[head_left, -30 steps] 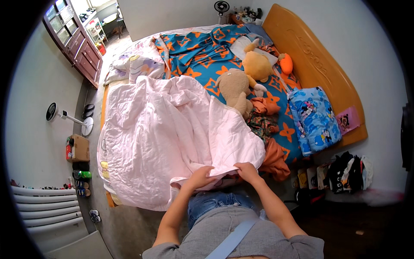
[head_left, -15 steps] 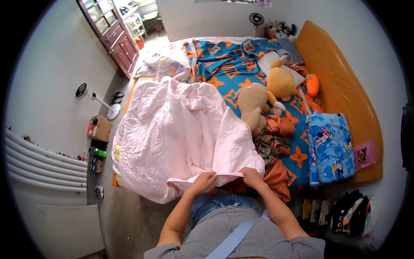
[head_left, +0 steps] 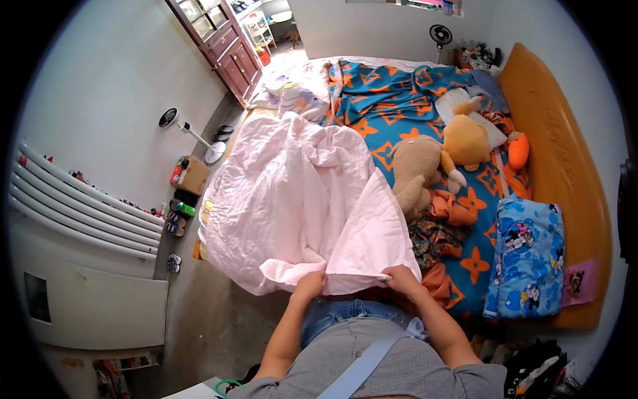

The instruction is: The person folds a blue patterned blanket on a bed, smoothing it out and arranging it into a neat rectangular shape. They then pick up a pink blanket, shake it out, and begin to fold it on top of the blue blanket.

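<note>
A pale pink quilt (head_left: 312,193) lies spread and rumpled over the near left part of the bed, its near edge hanging over the side. My left hand (head_left: 311,284) is closed on that near edge, beside a turned-up flap. Further right, my right hand (head_left: 403,279) grips the same edge close to the quilt's corner, and the hem is stretched between both hands. Beyond my right hand lie crumpled orange and dark floral cloths (head_left: 438,233), next to a beige plush toy (head_left: 415,173) and a yellow plush toy (head_left: 465,143).
A teal and orange blanket (head_left: 372,93) covers the rest of the bed, up to a wooden headboard (head_left: 555,139) at right. A folded blue patterned quilt (head_left: 527,259) rests near it. On the left floor stand a white fan (head_left: 214,152), a cardboard box (head_left: 194,175) and shoes (head_left: 174,263).
The view has turned left, so the room appears shifted right. My hands have spread slightly further apart along the quilt's edge, which is now pulled straighter.
</note>
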{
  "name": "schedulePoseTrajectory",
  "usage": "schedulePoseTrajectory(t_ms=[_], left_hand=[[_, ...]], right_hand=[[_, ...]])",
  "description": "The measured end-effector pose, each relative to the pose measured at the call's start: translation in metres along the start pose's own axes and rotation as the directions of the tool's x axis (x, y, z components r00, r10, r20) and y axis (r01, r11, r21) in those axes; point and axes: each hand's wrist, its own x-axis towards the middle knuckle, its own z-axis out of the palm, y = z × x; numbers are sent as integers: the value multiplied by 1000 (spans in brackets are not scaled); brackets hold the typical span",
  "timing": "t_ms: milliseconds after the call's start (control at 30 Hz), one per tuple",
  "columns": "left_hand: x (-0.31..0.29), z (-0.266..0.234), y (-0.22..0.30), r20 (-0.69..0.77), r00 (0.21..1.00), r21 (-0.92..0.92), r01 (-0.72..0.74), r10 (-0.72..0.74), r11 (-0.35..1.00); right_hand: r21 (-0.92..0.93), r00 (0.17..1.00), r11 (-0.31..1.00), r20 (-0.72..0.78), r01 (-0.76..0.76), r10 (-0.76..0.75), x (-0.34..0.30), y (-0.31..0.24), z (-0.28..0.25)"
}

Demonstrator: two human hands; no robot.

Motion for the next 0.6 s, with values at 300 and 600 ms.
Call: schedulePoseTrajectory(t_ms=[300,600], left_hand=[[25,15,-29,310,950,194,-98,34,976],[59,13,43,216,925,-66,-305,312,950]], right_hand=[[-294,917,950,399,108,19,32,-8,21],[-148,968,988,251,51,-12,32,7,52]])
